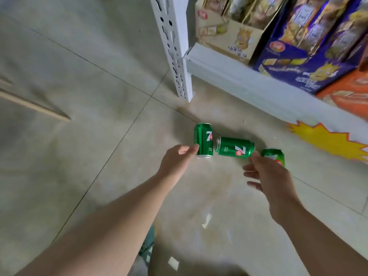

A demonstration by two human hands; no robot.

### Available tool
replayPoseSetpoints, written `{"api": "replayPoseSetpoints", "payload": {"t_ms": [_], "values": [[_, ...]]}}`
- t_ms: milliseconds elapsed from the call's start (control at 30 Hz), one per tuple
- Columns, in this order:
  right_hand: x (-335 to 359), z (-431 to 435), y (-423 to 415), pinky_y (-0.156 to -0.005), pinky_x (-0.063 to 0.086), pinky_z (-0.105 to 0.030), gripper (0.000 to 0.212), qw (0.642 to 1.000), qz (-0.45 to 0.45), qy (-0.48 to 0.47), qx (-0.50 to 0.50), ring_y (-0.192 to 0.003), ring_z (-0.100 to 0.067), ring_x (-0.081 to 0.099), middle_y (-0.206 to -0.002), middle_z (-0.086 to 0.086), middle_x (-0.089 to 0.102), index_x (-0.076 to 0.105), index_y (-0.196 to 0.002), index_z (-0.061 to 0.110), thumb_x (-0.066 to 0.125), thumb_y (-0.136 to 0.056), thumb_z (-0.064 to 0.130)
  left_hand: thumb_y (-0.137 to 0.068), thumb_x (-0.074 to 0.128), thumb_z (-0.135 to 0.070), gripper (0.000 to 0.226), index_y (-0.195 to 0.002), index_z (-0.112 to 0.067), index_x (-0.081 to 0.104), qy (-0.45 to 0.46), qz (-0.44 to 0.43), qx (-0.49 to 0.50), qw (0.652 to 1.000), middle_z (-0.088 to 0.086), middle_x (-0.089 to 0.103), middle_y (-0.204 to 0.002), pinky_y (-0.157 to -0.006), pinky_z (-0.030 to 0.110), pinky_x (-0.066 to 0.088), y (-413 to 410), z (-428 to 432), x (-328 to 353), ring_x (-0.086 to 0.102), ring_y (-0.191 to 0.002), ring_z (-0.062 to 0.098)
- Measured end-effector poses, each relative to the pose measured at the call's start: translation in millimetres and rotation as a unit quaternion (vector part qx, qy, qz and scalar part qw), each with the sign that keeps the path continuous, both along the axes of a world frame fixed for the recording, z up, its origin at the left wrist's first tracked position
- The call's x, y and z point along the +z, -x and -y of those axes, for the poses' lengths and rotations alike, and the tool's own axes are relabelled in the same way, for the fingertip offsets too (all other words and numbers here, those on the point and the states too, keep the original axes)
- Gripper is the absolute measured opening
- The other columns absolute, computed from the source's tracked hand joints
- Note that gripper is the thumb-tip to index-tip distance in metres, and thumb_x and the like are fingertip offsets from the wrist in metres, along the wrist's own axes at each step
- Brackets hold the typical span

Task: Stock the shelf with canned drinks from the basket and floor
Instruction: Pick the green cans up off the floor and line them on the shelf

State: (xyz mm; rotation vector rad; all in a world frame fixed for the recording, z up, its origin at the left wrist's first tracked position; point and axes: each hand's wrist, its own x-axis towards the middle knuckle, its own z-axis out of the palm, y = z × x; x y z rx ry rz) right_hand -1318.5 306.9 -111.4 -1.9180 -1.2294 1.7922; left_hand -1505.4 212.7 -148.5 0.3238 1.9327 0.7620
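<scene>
Three green drink cans are on the grey floor in front of the shelf. The left can [203, 140] stands upside down, and my left hand [177, 160] touches its near side with fingertips, fingers apart. The middle can [235, 147] lies on its side, touching the left can. The right can [273, 156] is partly hidden behind my right hand [266, 176], which hovers open, a fingertip at the middle can's end. Neither hand holds a can.
A white shelf rail [249, 86] runs diagonally at the right, carrying purple snack boxes [294, 56] and a tan box [235, 36]. A white perforated upright post [175, 52] stands on the floor. A yellow starburst tag [326, 140] hangs from the rail. A wooden strip [35, 106] lies at the left.
</scene>
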Motion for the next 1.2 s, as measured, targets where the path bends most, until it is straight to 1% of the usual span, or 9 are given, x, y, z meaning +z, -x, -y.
{"api": "replayPoseSetpoints", "payload": {"t_ms": [233,300,367,433,667,733,833,967,1200], "values": [[-95.1,-20.6,36.2,-0.072,0.055,-0.035,0.036,0.999,0.019,0.025,-0.01,-0.085,-0.017,0.066,-0.091,-0.002,0.068,0.066,-0.099,0.016,0.051,-0.095,0.049,-0.057,0.061,-0.079,0.106,-0.135,-0.008,0.05,0.027,0.031,0.042,0.998,0.01,0.058,-0.131,-0.101,0.046,0.047,18.2,-43.4,-82.8,0.058,-0.118,0.028],[-108.0,-22.1,43.9,-0.071,0.055,-0.034,0.038,0.999,0.024,0.025,-0.007,-0.084,-0.017,0.066,-0.091,-0.003,0.069,0.067,-0.096,0.016,0.051,-0.095,0.051,-0.06,0.065,-0.076,0.089,-0.12,-0.01,0.059,0.022,0.037,0.042,0.998,0.009,0.066,-0.113,-0.092,0.045,0.053,15.7,-68.4,-92.0,0.064,-0.106,0.029],[-117.0,-21.5,47.8,-0.072,0.055,-0.035,0.039,0.999,0.028,0.014,-0.016,-0.08,-0.018,0.066,-0.087,-0.005,0.071,0.068,-0.09,0.015,0.052,-0.095,0.05,-0.069,0.069,-0.071,0.071,-0.108,-0.012,0.064,0.038,-0.029,0.01,0.999,0.006,0.067,-0.098,-0.084,0.039,0.055,14.2,-90.3,-100.4,0.066,-0.094,0.024],[-121.4,-21.5,48.4,-0.071,0.054,-0.035,0.037,0.999,0.037,-0.01,-0.038,-0.076,-0.018,0.066,-0.081,-0.004,0.071,0.069,-0.085,0.016,0.054,-0.095,0.048,-0.067,0.073,-0.069,0.069,-0.105,-0.011,0.065,0.07,-0.092,-0.034,0.993,0.006,0.068,-0.096,-0.082,0.035,0.055,15.6,-103.4,-105.6,0.065,-0.089,0.022],[-117.2,-23.1,49.2,-0.066,0.05,-0.033,0.041,0.996,0.048,0.005,-0.078,-0.067,-0.016,0.061,-0.073,-0.004,0.071,0.067,-0.079,0.013,0.057,-0.092,0.051,-0.063,0.086,-0.043,0.035,-0.075,-0.013,0.072,0.042,-0.047,-0.021,0.998,0.008,0.073,-0.079,-0.062,0.029,0.057,30.4,-93.8,-104.3,0.072,-0.073,0.023],[-112.4,-20.8,51.1,-0.064,0.049,-0.032,0.039,0.996,0.045,0.01,-0.074,-0.067,-0.017,0.061,-0.074,-0.004,0.07,0.067,-0.08,0.014,0.058,-0.092,0.051,-0.066,0.086,-0.037,0.031,-0.082,-0.013,0.073,0.027,-0.006,-0.011,1.0,0.008,0.074,-0.082,-0.064,0.034,0.06,36.5,-84.9,-98.8,0.071,-0.074,0.023],[-101.4,-16.9,53.0,-0.061,0.048,-0.03,0.036,0.997,0.036,0.021,-0.066,-0.066,-0.015,0.06,-0.076,-0.004,0.069,0.066,-0.081,0.015,0.058,-0.092,0.049,-0.074,0.082,-0.03,0.031,-0.095,-0.01,0.071,0.011,0.033,-0.026,0.999,0.006,0.072,-0.085,-0.067,0.026,0.054,45.9,-72.0,-82.2,0.066,-0.073,0.017],[-72.7,-9.6,55.3,-0.062,0.05,-0.029,0.034,0.998,0.018,0.038,-0.048,-0.069,-0.015,0.061,-0.079,-0.005,0.069,0.066,-0.084,0.016,0.057,-0.093,0.047,-0.066,0.085,-0.032,0.035,-0.092,-0.012,0.074,-0.002,0.076,-0.026,0.997,0.012,0.074,-0.094,-0.094,0.042,0.053,60.1,-56.6,-45.8,0.07,-0.092,0.027],[34.6,-5.1,68.4,-0.064,0.05,-0.03,0.032,0.999,-0.02,0.029,-0.036,-0.067,-0.015,0.062,-0.067,0.001,0.068,0.067,-0.084,0.015,0.058,-0.093,0.044,-0.078,0.078,-0.023,0.034,-0.108,-0.01,0.069,-0.027,0.152,-0.038,0.987,0.01,0.074,-0.102,-0.084,0.03,0.055,72.1,-46.2,85.0,0.069,-0.093,0.021]]}}
